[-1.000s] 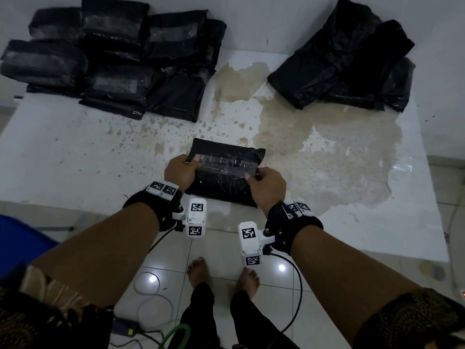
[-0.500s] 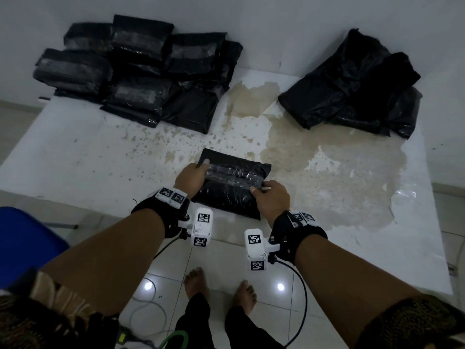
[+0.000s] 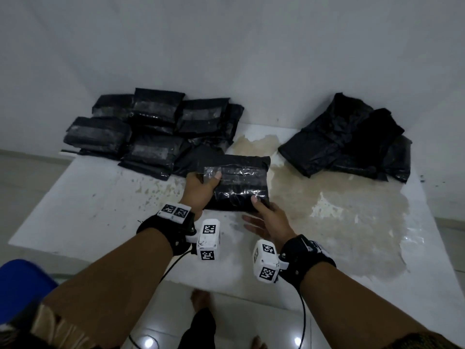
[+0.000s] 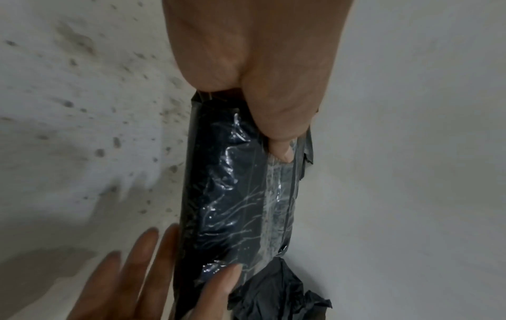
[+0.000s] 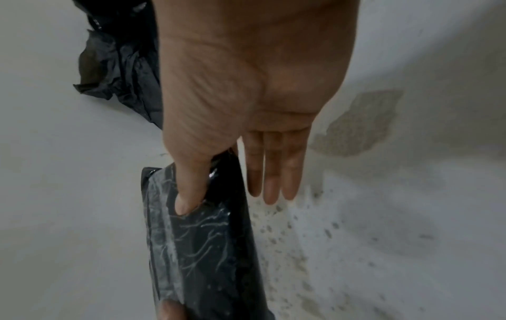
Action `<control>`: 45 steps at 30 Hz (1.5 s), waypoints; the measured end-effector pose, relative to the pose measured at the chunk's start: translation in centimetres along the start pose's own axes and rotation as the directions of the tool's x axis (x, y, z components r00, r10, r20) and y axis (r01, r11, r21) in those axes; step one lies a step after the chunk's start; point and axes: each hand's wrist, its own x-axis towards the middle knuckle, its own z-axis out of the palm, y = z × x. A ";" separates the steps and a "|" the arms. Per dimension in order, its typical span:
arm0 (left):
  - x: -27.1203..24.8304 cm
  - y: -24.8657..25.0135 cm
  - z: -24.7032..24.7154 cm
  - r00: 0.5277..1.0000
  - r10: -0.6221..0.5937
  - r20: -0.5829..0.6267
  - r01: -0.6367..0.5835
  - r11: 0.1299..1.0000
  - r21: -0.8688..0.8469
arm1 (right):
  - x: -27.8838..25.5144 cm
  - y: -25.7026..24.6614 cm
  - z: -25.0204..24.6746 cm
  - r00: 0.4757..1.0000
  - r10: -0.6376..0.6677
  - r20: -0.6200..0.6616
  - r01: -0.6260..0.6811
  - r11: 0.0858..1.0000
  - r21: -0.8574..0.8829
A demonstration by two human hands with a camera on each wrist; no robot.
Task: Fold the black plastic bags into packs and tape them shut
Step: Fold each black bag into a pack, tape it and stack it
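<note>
A folded black bag pack (image 3: 239,182), wrapped in clear tape, is held above the white table (image 3: 88,210), just in front of the pile of taped packs (image 3: 151,132). My left hand (image 3: 201,190) grips its left end, thumb on top and fingers underneath. My right hand (image 3: 266,220) is at the near right corner. In the right wrist view its thumb presses on the pack (image 5: 202,249) while three fingers (image 5: 271,173) stretch straight beside it; the index finger is hidden. The left wrist view shows the taped face (image 4: 235,205).
A heap of loose unfolded black bags (image 3: 347,137) lies at the back right against the wall. A wide brown worn patch (image 3: 327,210) covers the table's right half. A blue seat (image 3: 22,280) stands at the lower left, and cables run over the tiled floor.
The pack has risen from the table's front edge and moved back toward the pile of taped packs. My right hand's fingers have straightened out, leaving only the thumb on the pack.
</note>
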 end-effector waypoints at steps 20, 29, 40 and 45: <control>15.6 4.1 -6.2 0.943 -0.117 0.312 0.028 0.961 0.276 | 19.9 -10.7 4.7 0.809 -0.198 -0.554 0.263 0.964 0.039; 17.8 4.1 -3.4 0.906 -0.158 0.393 0.006 0.932 0.362 | 24.3 -12.5 3.9 0.814 -0.163 -0.558 -0.101 0.905 -0.412; 15.1 4.7 -1.1 0.943 -0.154 0.295 0.040 0.933 0.357 | 21.6 -13.7 4.9 0.662 -0.445 -0.603 -0.101 0.744 -0.661; 12.2 5.6 1.6 0.946 -0.145 0.288 0.038 0.937 0.347 | 16.8 -14.5 0.6 0.406 -0.524 -0.749 -0.057 0.803 -0.593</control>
